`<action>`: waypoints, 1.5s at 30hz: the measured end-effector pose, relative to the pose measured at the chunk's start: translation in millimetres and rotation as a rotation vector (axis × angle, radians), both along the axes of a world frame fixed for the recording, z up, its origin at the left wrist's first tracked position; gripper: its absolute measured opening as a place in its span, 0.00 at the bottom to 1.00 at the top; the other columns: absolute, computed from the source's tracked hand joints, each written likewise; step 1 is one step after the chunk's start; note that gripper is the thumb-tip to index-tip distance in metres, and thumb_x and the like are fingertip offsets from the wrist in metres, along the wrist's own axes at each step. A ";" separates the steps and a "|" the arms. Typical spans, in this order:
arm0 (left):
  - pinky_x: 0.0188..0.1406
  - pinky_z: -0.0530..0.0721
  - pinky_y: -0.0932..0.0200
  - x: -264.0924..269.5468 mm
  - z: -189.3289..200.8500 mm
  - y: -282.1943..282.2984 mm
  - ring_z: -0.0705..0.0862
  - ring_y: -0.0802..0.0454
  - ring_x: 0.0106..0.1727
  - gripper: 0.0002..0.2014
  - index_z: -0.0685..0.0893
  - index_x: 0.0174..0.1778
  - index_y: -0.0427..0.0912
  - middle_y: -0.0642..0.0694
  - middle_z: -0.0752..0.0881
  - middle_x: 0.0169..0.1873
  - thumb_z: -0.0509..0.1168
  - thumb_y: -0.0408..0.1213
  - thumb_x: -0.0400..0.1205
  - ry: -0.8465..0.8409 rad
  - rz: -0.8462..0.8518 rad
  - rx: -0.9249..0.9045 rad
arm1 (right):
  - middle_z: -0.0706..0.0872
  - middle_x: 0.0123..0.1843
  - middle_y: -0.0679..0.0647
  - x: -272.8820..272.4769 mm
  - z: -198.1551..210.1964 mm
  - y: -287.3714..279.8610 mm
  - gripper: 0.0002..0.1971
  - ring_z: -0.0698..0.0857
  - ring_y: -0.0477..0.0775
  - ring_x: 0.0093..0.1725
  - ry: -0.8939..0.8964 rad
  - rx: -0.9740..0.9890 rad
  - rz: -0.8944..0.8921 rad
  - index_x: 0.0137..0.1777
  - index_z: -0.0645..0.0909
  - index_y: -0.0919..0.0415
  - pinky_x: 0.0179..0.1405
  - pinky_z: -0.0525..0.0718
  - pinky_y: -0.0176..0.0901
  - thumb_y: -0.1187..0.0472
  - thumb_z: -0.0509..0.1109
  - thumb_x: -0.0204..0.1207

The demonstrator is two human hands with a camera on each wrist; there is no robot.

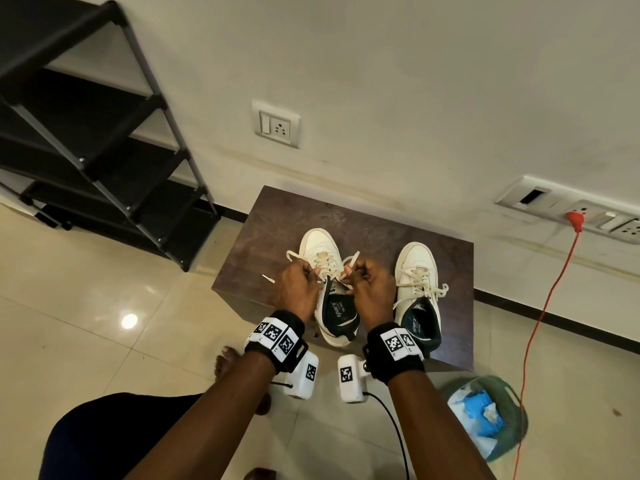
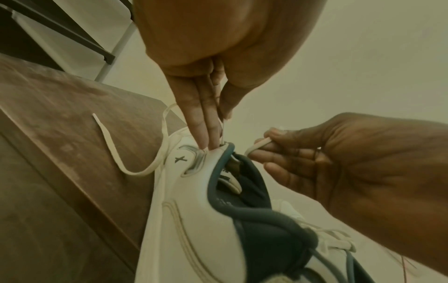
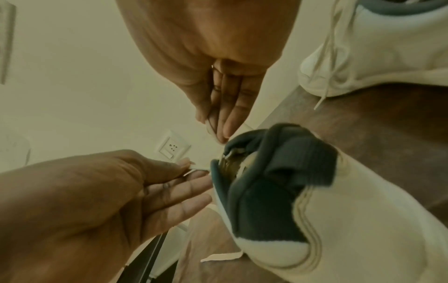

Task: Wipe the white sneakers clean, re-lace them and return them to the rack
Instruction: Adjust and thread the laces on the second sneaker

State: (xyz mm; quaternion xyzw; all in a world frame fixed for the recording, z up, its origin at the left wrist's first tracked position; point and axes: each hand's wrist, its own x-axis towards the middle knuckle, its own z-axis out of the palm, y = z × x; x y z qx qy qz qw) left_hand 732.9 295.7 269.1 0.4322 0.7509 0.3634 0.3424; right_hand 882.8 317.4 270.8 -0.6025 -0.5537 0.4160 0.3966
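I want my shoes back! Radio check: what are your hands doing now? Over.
Left hand and right hand each pinch a lace end of the left sneaker. Right sneaker already laced. Both on the table. Nothing blocking.

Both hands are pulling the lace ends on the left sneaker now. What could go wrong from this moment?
1. The left sneaker has its heel past the edge of the wooden stand; a hard pull by the left hand and right hand could tip it off.
2. The lace end lying loose on the stand may leave uneven lengths.
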 end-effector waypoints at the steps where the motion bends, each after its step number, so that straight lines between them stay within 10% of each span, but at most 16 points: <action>1: 0.46 0.91 0.42 0.9 1.2 -0.6 0.91 0.48 0.45 0.04 0.81 0.45 0.45 0.45 0.90 0.45 0.68 0.36 0.86 -0.005 -0.009 -0.005 | 0.92 0.39 0.50 1.5 -2.6 -0.8 0.12 0.92 0.55 0.42 0.016 -0.018 -0.006 0.45 0.85 0.48 0.43 0.90 0.67 0.41 0.70 0.73; 23: 0.55 0.88 0.45 4.3 34.2 8.4 0.89 0.48 0.52 0.10 0.84 0.60 0.42 0.48 0.91 0.50 0.61 0.29 0.87 0.193 -0.236 0.058 | 0.92 0.43 0.61 5.0 11.9 -9.1 0.07 0.91 0.67 0.44 0.253 -0.102 -0.021 0.42 0.83 0.54 0.44 0.88 0.57 0.59 0.69 0.83; 29: 0.38 0.83 0.51 4.1 55.5 11.9 0.86 0.52 0.38 0.07 0.88 0.49 0.48 0.52 0.88 0.34 0.66 0.44 0.87 0.196 -0.315 0.071 | 0.91 0.46 0.61 0.1 54.9 11.5 0.10 0.90 0.53 0.45 0.442 -0.058 0.000 0.50 0.84 0.70 0.50 0.87 0.44 0.66 0.63 0.88; 34: 0.26 0.68 0.63 2.8 77.3 16.3 0.76 0.61 0.25 0.16 0.79 0.30 0.54 0.55 0.78 0.23 0.67 0.46 0.86 0.289 -0.417 0.103 | 0.92 0.45 0.54 -14.9 85.3 27.5 0.10 0.87 0.45 0.32 0.456 -0.091 0.109 0.48 0.79 0.62 0.32 0.83 0.37 0.64 0.58 0.90; 40: 0.36 0.79 0.54 1.2 74.9 17.3 0.87 0.45 0.39 0.08 0.87 0.38 0.49 0.51 0.83 0.30 0.67 0.40 0.82 0.310 -0.415 0.008 | 0.92 0.43 0.57 -19.2 84.0 24.1 0.10 0.89 0.48 0.35 0.546 -0.269 0.090 0.57 0.82 0.73 0.35 0.86 0.39 0.65 0.70 0.84; 45: 0.35 0.75 0.60 -3.9 68.7 11.1 0.83 0.56 0.36 0.05 0.94 0.49 0.50 0.52 0.89 0.34 0.74 0.43 0.80 0.277 -0.386 0.078 | 0.92 0.52 0.65 -11.2 68.9 17.6 0.12 0.89 0.51 0.36 0.537 -0.179 0.034 0.61 0.78 0.70 0.32 0.86 0.38 0.79 0.67 0.80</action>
